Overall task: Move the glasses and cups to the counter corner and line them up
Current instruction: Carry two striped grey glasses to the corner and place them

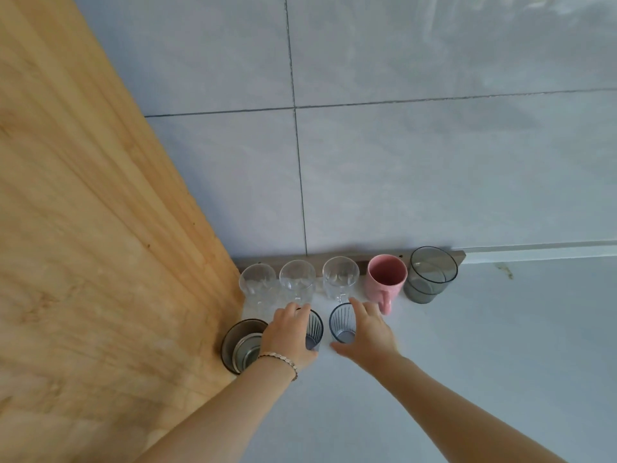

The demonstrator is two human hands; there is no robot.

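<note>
Along the back wall stand three clear glasses (pixel 257 283) (pixel 297 280) (pixel 340 277), a pink mug (pixel 385 279) and a smoky grey tumbler (pixel 430 274), in a row. In front of them are two blue ribbed glasses. My left hand (pixel 287 332) wraps around the left blue glass (pixel 315 329). My right hand (pixel 367 332) grips the right blue glass (pixel 342 324) from its right side. A dark tumbler (pixel 238 342) with a metal cup inside stands at the wooden panel, just left of my left hand.
A tall wooden panel (pixel 100 228) closes off the left side. The tiled wall (pixel 434 162) stands behind the row. The pale counter (pixel 484 345) stretches to the right and toward me.
</note>
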